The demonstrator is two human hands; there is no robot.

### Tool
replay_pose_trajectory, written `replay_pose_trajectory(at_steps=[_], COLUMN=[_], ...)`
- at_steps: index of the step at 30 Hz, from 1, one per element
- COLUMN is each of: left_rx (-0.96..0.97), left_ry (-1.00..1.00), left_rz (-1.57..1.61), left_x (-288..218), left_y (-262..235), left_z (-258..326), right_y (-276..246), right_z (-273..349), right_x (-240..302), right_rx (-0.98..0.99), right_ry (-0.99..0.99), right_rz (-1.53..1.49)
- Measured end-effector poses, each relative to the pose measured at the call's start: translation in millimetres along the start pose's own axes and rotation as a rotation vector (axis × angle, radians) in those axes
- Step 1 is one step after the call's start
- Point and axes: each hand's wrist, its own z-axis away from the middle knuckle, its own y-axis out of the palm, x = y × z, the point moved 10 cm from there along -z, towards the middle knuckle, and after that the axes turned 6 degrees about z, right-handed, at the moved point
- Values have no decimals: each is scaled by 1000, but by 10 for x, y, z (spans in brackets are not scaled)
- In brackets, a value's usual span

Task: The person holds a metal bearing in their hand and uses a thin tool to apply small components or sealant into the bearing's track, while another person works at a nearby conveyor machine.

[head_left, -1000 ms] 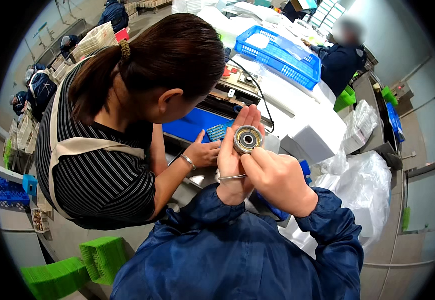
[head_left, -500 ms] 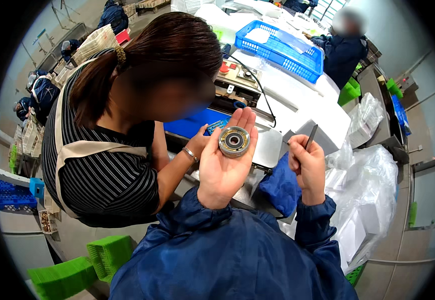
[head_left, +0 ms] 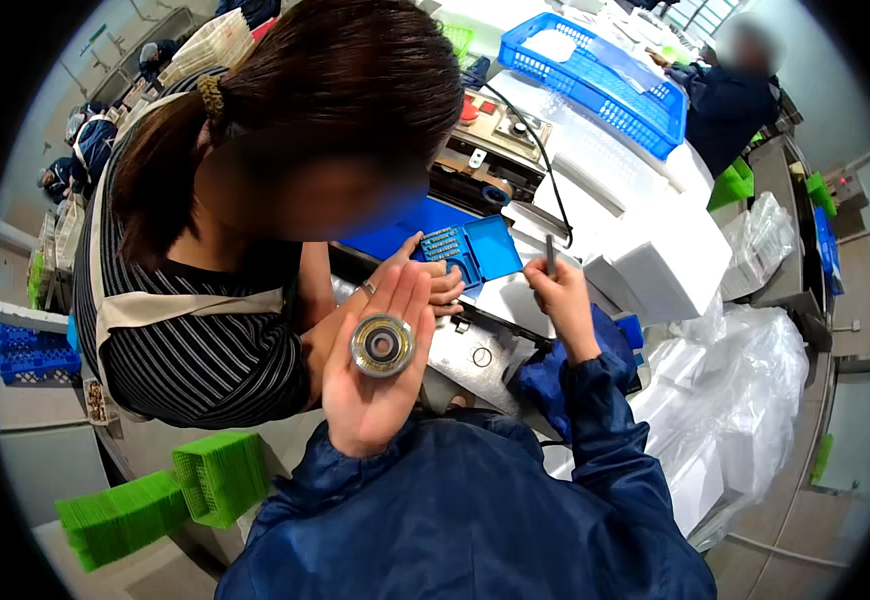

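Observation:
On the upturned palm of my left hand [head_left: 360,400], fingers stretched out, lies a round metal bearing [head_left: 383,346] with a golden ring and a dark centre. My right hand [head_left: 563,300] is closed around a thin dark grey metal bar [head_left: 551,257] that points upward; its lower part is hidden in my fingers. Just beyond my left hand, a co-worker's hands [head_left: 437,285] hold an opened blue case [head_left: 492,247] with rows of small metal bits.
The co-worker in a striped top [head_left: 210,370] stands close at left. Ahead are a machine with a red button [head_left: 470,112], a blue basket [head_left: 595,90] and a white foam block [head_left: 670,255]. Plastic-wrapped goods [head_left: 725,410] lie at right, green baskets [head_left: 220,480] at lower left.
My left hand has moved left and a little nearer with the bearing. My right hand has shifted left with the bar. The co-worker's blue case now shows opened.

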Motion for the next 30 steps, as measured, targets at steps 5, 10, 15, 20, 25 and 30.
replay_pose_trajectory(at_steps=[5, 10, 15, 20, 25, 30], left_rx=[14, -31, 35, -3, -31, -28], left_ry=[31, 44, 43, 8, -6, -9], left_rz=[-133, -169, -220, -254, -245, -241], left_x=[-175, -265, -320, -310, -340, -395], left_y=[-175, -363, -403, -509, -570, -589], left_z=[167, 247, 251, 223, 209, 187], right_y=[348, 554, 791, 908, 1017, 1092], right_z=[-293, -633, -807, -946, -993, -966], right_x=[-113, 14, 4, -86, -44, 56], right_rx=[88, 45, 73, 30, -18, -40], right_ry=[-54, -267, -214, -239, -314, -320], right_rz=[212, 451, 531, 588, 690, 797])
